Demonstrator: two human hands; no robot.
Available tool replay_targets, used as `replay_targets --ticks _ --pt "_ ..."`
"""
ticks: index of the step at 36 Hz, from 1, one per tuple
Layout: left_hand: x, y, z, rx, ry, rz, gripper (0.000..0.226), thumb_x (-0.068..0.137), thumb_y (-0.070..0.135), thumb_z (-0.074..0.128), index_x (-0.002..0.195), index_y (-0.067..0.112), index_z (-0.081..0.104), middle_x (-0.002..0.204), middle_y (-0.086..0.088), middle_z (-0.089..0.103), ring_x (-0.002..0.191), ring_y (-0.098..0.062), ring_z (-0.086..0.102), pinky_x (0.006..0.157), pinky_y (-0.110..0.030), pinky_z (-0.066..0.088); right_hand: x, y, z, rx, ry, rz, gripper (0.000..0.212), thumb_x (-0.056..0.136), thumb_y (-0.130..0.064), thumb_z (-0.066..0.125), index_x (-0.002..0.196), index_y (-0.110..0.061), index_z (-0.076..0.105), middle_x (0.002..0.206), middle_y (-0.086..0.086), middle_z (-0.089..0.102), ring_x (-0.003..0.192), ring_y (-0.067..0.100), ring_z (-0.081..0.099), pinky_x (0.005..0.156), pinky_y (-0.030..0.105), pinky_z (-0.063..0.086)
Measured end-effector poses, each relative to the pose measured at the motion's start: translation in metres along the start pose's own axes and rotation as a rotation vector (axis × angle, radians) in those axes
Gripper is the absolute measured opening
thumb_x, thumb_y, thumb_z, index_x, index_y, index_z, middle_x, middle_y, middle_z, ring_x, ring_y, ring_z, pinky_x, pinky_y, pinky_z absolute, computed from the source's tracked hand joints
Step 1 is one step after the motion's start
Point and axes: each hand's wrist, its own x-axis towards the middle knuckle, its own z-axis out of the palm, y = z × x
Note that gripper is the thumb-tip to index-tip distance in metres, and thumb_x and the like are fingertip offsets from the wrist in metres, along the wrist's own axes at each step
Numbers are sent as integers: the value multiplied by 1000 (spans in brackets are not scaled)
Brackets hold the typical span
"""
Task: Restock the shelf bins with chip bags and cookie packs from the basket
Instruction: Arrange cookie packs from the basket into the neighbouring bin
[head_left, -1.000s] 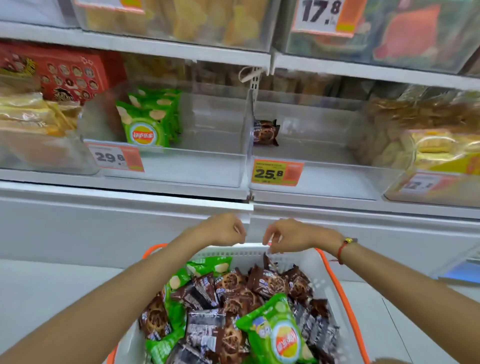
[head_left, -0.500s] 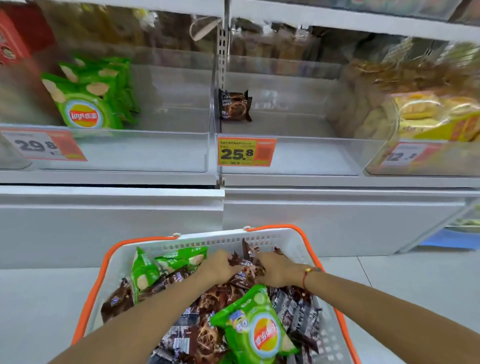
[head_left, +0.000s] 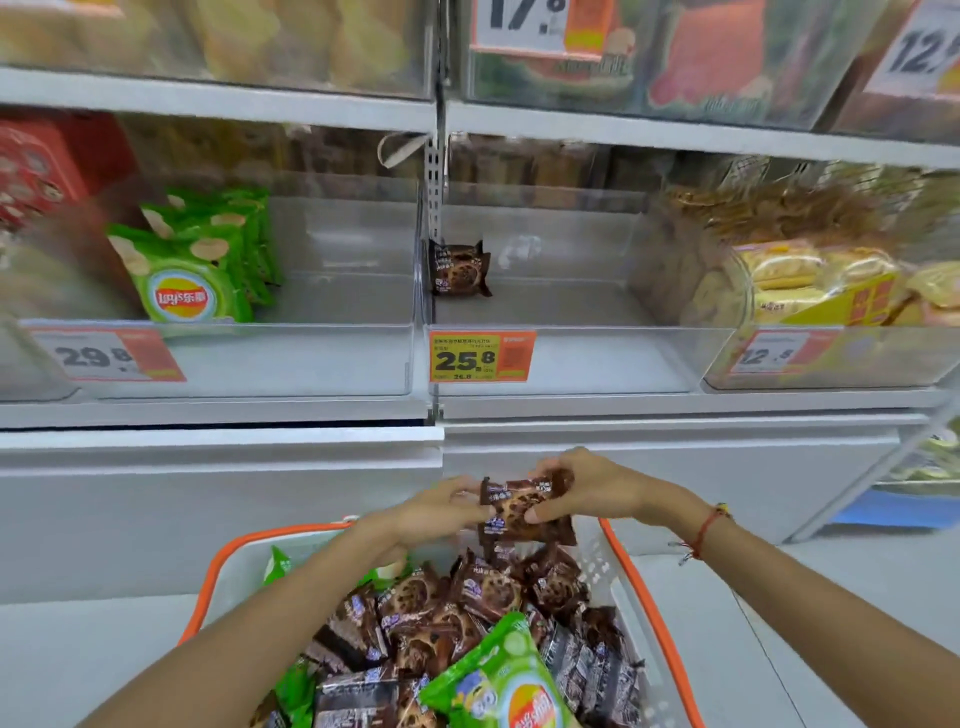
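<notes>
A white basket with an orange rim sits below me, filled with several brown cookie packs and green chip bags. Above its far edge, my left hand and my right hand together hold brown cookie packs, fingers curled round them from either side. On the shelf, a clear bin with a 25.8 price tag holds one cookie pack at its back left. The clear bin to its left holds several green chip bags.
A white shelf ledge runs between basket and bins. Yellow packaged snacks fill the bin to the right, and a red box stands at far left. More bins with price tags line the upper shelf.
Both hands dipped into the basket's cookie packs half a second ago. Now they have lifted out, holding cookie packs above the basket's far rim.
</notes>
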Motion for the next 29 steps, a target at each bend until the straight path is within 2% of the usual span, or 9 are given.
replay_targets --ticks 2,5,7,9,13,17,21,24,29 --pt "-11 18 -10 -71 13 59 17 95 24 57 112 25 51 108 6 63 100 -9 61 87 -23 49 -8 -17 -13 17 53 -80 38 76 -29 80 109 -22 63 101 -4 66 95 16 63 89 35 51" --pt "-24 45 -28 -43 80 166 13 95 26 57 107 25 55 107 4 66 88 -5 63 79 -19 49 -19 -47 -31 47 135 -209 34 77 -20 79 105 -20 60 101 10 67 88 26 66 81 42 54" --pt "-32 65 -38 -40 127 227 12 95 22 57 107 22 56 102 1 67 86 -6 62 77 -18 48 -25 -64 -46 61 172 -262 34 78 -18 78 106 -20 58 96 12 66 81 23 65 76 36 53" --pt "-40 84 -49 -49 173 303 12 94 19 58 106 21 57 101 0 67 86 -8 62 77 -20 48 -28 -79 -61 84 199 -306 32 78 -20 77 105 -25 59 93 5 67 76 12 65 72 26 54" --pt "-54 115 -72 -42 307 473 13 90 21 63 102 26 63 98 5 69 86 2 64 69 -13 49 -25 -106 -88 184 230 -371 30 77 -16 75 104 -24 62 104 0 68 91 13 69 73 21 54" --pt "-49 127 -92 -29 643 639 16 84 28 71 99 28 66 96 12 69 88 0 64 76 -15 48 -9 -121 -109 309 198 -377 30 78 -12 72 105 -20 62 102 -4 69 89 10 68 73 20 55" --pt "-29 124 -110 256 926 603 33 87 36 66 119 31 57 117 20 59 103 0 56 86 -26 48 26 -122 -132 248 250 -305 30 81 -11 72 107 -20 61 105 0 68 86 10 67 72 19 55" --pt "-14 123 -120 316 916 542 45 90 36 62 133 30 48 130 17 51 110 -1 52 92 -33 48 62 -117 -148 41 359 -270 30 79 -15 77 104 -21 61 111 0 64 88 11 65 69 18 54" --pt "-2 116 -128 151 771 586 38 91 38 59 128 39 51 125 23 52 108 13 51 93 -25 40 127 -108 -160 -312 463 -214 35 78 -23 76 107 -24 56 117 2 59 97 19 59 74 25 49"
